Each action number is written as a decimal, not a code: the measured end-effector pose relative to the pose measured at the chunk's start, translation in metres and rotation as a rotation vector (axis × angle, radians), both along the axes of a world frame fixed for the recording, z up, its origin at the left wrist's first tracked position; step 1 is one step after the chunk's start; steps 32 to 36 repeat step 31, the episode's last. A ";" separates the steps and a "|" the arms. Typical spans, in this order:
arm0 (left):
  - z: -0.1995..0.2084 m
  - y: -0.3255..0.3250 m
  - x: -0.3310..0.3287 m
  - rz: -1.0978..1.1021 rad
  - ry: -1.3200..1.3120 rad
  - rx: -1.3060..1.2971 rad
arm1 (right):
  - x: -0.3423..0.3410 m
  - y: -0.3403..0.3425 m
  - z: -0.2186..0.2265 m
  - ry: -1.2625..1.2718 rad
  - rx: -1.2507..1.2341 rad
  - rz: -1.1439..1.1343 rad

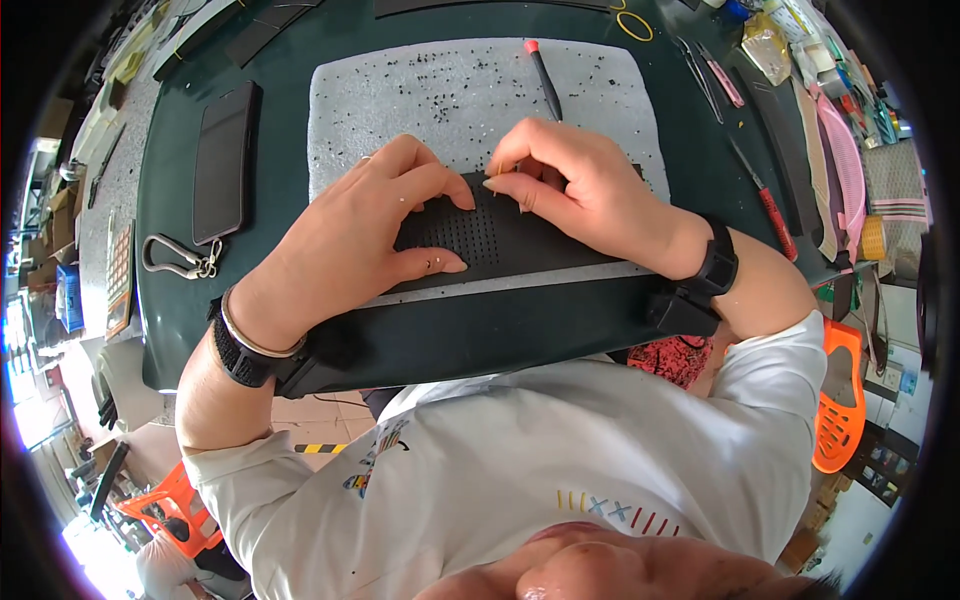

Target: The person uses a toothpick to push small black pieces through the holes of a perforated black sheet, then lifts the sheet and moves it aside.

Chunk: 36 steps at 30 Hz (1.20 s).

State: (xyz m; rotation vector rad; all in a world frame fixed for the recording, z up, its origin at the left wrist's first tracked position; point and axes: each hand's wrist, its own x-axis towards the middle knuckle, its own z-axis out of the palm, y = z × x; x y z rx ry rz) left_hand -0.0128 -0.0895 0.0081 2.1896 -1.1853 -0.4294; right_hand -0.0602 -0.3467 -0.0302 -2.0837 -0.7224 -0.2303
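Note:
A dark, flat strip [560, 240] with rows of small holes lies across a white foam sheet [400, 95]. My left hand [350, 230] rests on its left part, thumb and index finger apart on either side of the holes, with nothing seen between them. At the far edge of the strip, beside the holes, my right hand [590, 185] is closed in a pinch. Something thin and yellowish shows at its fingertips, too small to name. Many tiny black bits are scattered over the foam. Beyond my right hand lies a screwdriver [543, 80] with a red end.
On the dark green table mat [270, 110], a black phone [224, 160] and a strap with a metal clasp [185, 257] lie at left. Tweezers [698, 78], a pink-handled tool [722, 80] and a red-handled tool [770, 205] lie at right. An orange chair [840, 400] stands right of me.

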 end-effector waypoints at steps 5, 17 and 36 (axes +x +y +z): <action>0.000 0.000 0.000 -0.001 0.004 0.007 | -0.003 0.001 0.001 0.052 0.045 -0.016; 0.000 0.000 -0.001 -0.001 0.013 -0.001 | -0.005 0.001 0.004 0.013 -0.018 0.008; 0.000 0.000 -0.001 0.001 0.020 -0.004 | -0.009 -0.002 0.000 0.068 0.042 0.045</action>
